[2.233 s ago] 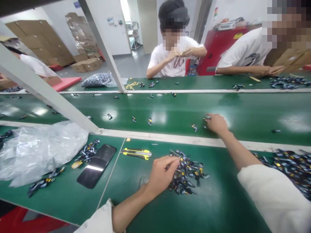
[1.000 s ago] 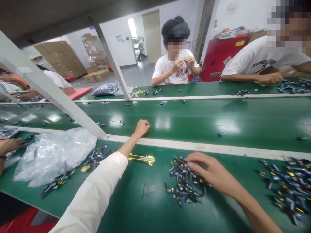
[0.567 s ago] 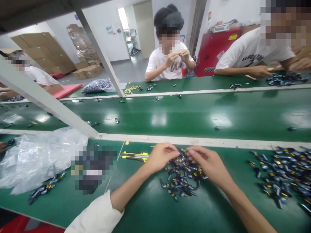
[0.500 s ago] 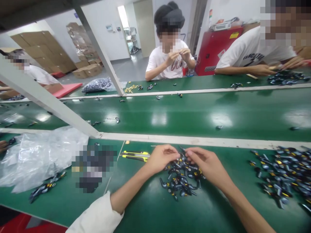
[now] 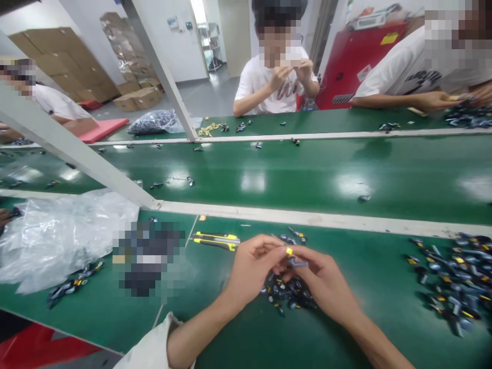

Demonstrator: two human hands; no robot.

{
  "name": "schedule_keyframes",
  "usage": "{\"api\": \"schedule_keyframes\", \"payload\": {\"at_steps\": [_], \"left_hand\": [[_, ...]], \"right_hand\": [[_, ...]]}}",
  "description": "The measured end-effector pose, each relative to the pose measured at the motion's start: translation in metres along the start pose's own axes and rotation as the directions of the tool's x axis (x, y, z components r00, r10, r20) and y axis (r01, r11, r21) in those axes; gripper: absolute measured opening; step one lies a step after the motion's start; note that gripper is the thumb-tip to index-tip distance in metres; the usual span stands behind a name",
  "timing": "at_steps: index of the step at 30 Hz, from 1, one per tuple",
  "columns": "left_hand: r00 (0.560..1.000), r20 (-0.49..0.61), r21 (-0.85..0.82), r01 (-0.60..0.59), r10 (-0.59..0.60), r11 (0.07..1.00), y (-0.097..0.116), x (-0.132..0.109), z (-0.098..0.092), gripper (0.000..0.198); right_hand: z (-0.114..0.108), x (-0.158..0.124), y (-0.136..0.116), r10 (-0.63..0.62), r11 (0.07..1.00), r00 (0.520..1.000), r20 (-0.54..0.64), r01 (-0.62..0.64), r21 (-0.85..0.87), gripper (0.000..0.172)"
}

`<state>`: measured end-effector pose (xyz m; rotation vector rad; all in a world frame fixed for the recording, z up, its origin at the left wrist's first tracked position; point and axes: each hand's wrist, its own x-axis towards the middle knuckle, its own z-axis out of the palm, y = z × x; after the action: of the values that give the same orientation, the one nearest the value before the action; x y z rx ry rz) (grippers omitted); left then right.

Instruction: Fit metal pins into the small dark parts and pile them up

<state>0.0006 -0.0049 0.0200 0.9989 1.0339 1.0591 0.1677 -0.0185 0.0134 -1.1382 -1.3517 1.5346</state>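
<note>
My left hand and my right hand meet just above a small heap of dark metal parts with yellow tips on the green table. Between the fingertips of both hands is one small part with a yellow tip. Both hands are closed in a pinch around it. The heap is partly hidden under my hands.
A yellow-and-black utility knife lies left of my hands. A bigger pile of the same parts sits at the right. Crumpled clear plastic lies at the left. A green conveyor belt carries scattered parts; people sit across it.
My left hand came back from the conveyor belt to the heap. Both hands then lifted one part out of the heap and hold it between them.
</note>
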Motion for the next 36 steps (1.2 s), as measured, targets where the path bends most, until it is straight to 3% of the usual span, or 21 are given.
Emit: {"api": "schedule_keyframes", "payload": {"at_steps": [4,8,10,13,16,19,22,29,36], "left_hand": [[0.985,-0.031,0.173,-0.163,0.171,0.971,0.0,-0.007,-0.001,0.006],[0.935,0.0,0.404,-0.326,0.356,0.855,0.001,-0.011,-0.002,0.009],[0.952,-0.008,0.357,-0.285,0.308,0.89,-0.001,-0.011,-0.001,0.013],[0.992,0.013,0.117,-0.129,0.128,0.985,-0.004,-0.01,0.001,0.031],[0.996,0.072,-0.015,-0.057,0.058,0.998,-0.006,-0.009,0.003,0.023],[0.998,0.048,-0.033,-0.044,0.045,0.999,-0.006,-0.007,0.003,0.012],[0.999,0.043,-0.089,-0.01,0.014,0.996,-0.006,-0.003,0.0,0.016],[0.992,0.126,-0.2,0.014,0.012,0.98,-0.003,0.001,-0.007,0.017],[0.979,0.2,-0.183,-0.006,0.043,0.983,-0.002,0.001,-0.014,0.013]], "right_hand": [[-0.008,-0.001,0.0,0.116,0.93,0.989,0.096,-0.142,0.34,0.033],[-0.016,-0.005,-0.001,0.17,0.893,0.971,0.168,-0.224,0.391,0.028],[-0.018,-0.006,0.001,0.168,0.91,0.977,0.134,-0.206,0.36,0.027],[-0.016,-0.006,0.007,0.17,0.937,0.985,-0.034,-0.151,0.315,0.028],[-0.012,-0.007,0.011,0.165,0.966,0.978,-0.131,-0.134,0.219,0.03],[-0.009,-0.008,0.011,0.146,0.963,0.988,-0.05,-0.13,0.234,0.033],[-0.009,-0.01,0.009,0.141,0.929,0.99,0.027,-0.141,0.343,0.033],[-0.01,-0.007,0.003,0.185,0.864,0.982,0.03,-0.178,0.471,0.031],[-0.014,-0.009,0.005,0.165,0.912,0.986,0.009,-0.156,0.379,0.02]]}}
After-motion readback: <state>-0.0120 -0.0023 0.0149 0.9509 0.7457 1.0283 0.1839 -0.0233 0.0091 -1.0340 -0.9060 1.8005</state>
